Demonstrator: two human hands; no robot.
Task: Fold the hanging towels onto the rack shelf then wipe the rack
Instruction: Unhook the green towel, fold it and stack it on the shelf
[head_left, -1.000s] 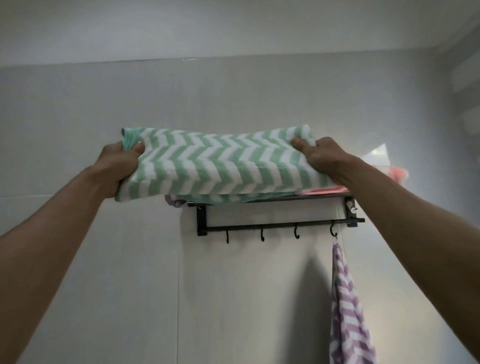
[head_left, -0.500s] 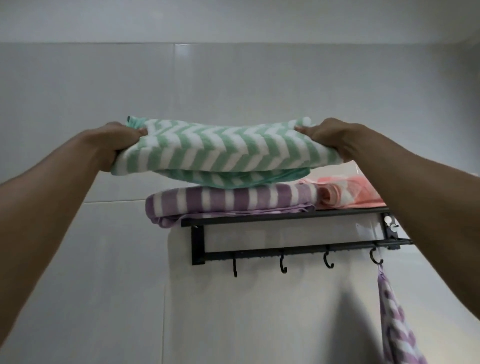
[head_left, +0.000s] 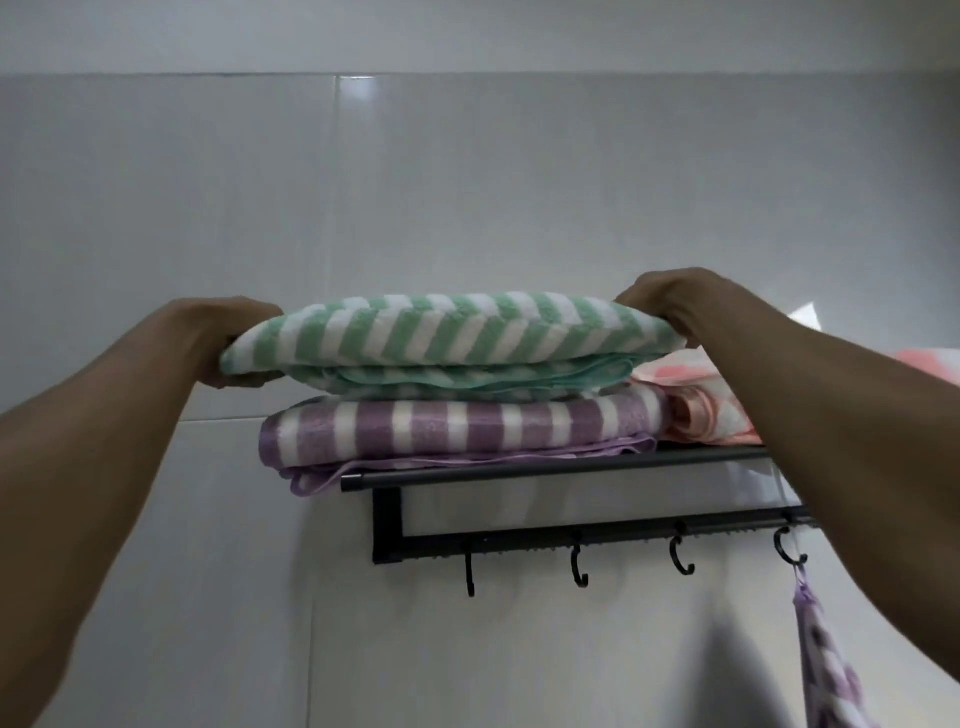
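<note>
Left hand (head_left: 228, 340) at nine o'clock and right hand (head_left: 670, 301) at three clamp the folded green towel's (head_left: 447, 335) ends atop the purple towel (head_left: 457, 428), bare wall (head_left: 467, 182) open at twelve.

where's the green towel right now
In the head view the folded green towel sits mid-frame on top of the purple towel on the rack, with the left hand and right hand gripping its ends and a pink towel to its right.
</note>
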